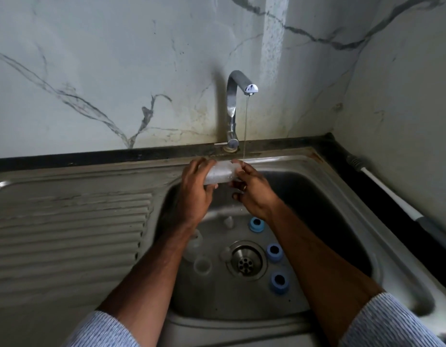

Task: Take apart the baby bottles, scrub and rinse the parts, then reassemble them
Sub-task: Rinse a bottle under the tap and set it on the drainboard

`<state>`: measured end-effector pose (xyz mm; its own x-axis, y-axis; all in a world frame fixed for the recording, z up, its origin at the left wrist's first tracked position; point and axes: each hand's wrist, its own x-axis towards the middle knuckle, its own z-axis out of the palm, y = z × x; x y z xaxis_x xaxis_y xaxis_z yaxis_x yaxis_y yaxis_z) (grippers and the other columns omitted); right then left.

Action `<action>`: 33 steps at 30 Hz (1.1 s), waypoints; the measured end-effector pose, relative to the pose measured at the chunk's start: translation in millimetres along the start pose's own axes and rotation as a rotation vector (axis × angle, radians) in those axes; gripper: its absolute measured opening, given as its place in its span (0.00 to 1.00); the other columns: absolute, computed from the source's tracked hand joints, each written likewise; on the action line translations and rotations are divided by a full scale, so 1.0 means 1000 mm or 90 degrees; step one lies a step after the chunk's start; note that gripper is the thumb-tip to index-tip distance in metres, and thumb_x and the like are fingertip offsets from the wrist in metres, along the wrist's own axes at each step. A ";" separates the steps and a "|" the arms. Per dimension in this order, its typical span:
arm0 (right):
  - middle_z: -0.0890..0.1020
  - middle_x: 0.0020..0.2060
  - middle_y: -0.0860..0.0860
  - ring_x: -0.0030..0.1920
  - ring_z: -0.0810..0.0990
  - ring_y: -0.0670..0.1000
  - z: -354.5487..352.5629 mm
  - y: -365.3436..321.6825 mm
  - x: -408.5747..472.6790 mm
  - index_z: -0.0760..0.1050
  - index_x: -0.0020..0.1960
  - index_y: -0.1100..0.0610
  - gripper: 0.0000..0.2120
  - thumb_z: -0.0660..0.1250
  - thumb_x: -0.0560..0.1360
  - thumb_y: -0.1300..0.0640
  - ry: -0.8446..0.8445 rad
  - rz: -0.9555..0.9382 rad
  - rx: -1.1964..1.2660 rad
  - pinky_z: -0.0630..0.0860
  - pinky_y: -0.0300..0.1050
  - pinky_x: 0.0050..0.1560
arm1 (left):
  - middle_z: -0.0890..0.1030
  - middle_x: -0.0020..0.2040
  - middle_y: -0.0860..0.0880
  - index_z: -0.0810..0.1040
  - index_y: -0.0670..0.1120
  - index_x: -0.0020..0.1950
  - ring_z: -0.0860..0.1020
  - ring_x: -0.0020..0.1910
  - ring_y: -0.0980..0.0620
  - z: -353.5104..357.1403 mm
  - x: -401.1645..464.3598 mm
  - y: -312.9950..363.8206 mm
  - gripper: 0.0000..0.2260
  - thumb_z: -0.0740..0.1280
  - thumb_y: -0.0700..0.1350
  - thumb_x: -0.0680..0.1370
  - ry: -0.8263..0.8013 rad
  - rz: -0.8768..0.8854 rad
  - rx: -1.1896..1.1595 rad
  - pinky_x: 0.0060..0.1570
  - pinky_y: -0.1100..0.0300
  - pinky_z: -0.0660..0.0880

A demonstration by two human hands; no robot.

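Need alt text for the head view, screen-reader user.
Both hands, left hand and right hand, hold a clear bottle body sideways under a thin tap stream over a steel sink. Three blue collars lie by the drain.

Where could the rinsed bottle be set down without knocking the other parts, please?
The ribbed drainboard, left of the basin, is bare. The basin floor around the drain is crowded: blue rings on its right, clear parts on its left.
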<state>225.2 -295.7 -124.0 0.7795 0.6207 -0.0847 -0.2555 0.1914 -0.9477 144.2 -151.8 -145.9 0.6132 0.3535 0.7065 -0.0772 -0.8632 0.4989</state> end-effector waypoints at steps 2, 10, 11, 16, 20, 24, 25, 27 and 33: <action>0.80 0.60 0.56 0.54 0.79 0.55 0.001 0.000 0.000 0.75 0.68 0.54 0.15 0.60 0.84 0.55 0.009 -0.014 0.035 0.77 0.46 0.49 | 0.73 0.69 0.46 0.74 0.48 0.68 0.74 0.66 0.45 0.001 0.001 0.002 0.29 0.74 0.33 0.69 -0.006 0.012 0.026 0.62 0.52 0.77; 0.80 0.63 0.54 0.65 0.77 0.57 -0.017 -0.014 0.005 0.75 0.67 0.55 0.18 0.56 0.82 0.68 -0.025 -0.094 0.105 0.75 0.51 0.63 | 0.79 0.61 0.42 0.72 0.53 0.65 0.84 0.43 0.49 0.014 0.005 0.007 0.12 0.66 0.47 0.82 -0.022 -0.338 -0.350 0.36 0.51 0.82; 0.79 0.65 0.55 0.66 0.77 0.57 -0.020 -0.013 0.006 0.74 0.68 0.56 0.19 0.56 0.82 0.69 -0.024 -0.093 0.102 0.75 0.51 0.64 | 0.81 0.57 0.40 0.72 0.51 0.63 0.83 0.39 0.48 0.017 0.005 0.008 0.10 0.64 0.44 0.82 -0.021 -0.383 -0.394 0.33 0.53 0.81; 0.78 0.67 0.55 0.66 0.77 0.57 -0.023 -0.011 0.008 0.74 0.69 0.55 0.21 0.55 0.82 0.70 -0.041 -0.093 0.103 0.76 0.51 0.64 | 0.80 0.51 0.43 0.74 0.47 0.59 0.79 0.36 0.52 0.018 0.008 0.013 0.06 0.64 0.43 0.83 -0.017 -0.514 -0.521 0.31 0.58 0.78; 0.76 0.68 0.58 0.65 0.77 0.58 -0.026 -0.008 0.009 0.73 0.71 0.60 0.20 0.56 0.81 0.68 -0.045 -0.102 0.102 0.75 0.52 0.63 | 0.81 0.55 0.39 0.77 0.48 0.60 0.81 0.40 0.48 0.018 0.004 0.003 0.09 0.64 0.50 0.82 -0.087 -0.548 -0.526 0.35 0.56 0.77; 0.78 0.64 0.58 0.61 0.78 0.58 -0.024 -0.007 0.011 0.77 0.65 0.60 0.14 0.63 0.81 0.60 0.009 -0.096 0.115 0.77 0.51 0.57 | 0.81 0.55 0.41 0.76 0.49 0.56 0.82 0.43 0.47 0.016 0.003 0.003 0.07 0.68 0.40 0.80 -0.060 -0.493 -0.507 0.37 0.58 0.78; 0.79 0.64 0.58 0.62 0.78 0.58 -0.022 -0.006 0.011 0.78 0.62 0.59 0.12 0.63 0.82 0.59 0.029 -0.089 0.109 0.78 0.49 0.55 | 0.81 0.54 0.43 0.75 0.50 0.56 0.81 0.46 0.48 0.015 0.003 0.001 0.12 0.70 0.36 0.78 -0.049 -0.458 -0.498 0.40 0.58 0.80; 0.79 0.63 0.58 0.62 0.79 0.59 -0.020 -0.001 0.014 0.78 0.61 0.59 0.10 0.64 0.81 0.60 0.055 -0.084 0.095 0.80 0.47 0.53 | 0.82 0.55 0.48 0.75 0.55 0.57 0.81 0.51 0.51 0.014 0.002 -0.001 0.22 0.74 0.32 0.72 -0.056 -0.374 -0.439 0.50 0.59 0.80; 0.78 0.64 0.59 0.64 0.79 0.59 -0.023 0.004 0.020 0.74 0.66 0.59 0.18 0.69 0.77 0.66 0.083 -0.067 0.123 0.81 0.45 0.53 | 0.81 0.54 0.55 0.72 0.62 0.52 0.82 0.53 0.52 0.015 -0.002 -0.004 0.30 0.78 0.32 0.65 -0.107 -0.316 -0.290 0.49 0.50 0.82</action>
<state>252.4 -300.0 -136.4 0.8718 0.4883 -0.0393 -0.2636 0.4000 -0.8778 154.8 -154.3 -156.7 0.7722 0.5746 0.2712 -0.0559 -0.3638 0.9298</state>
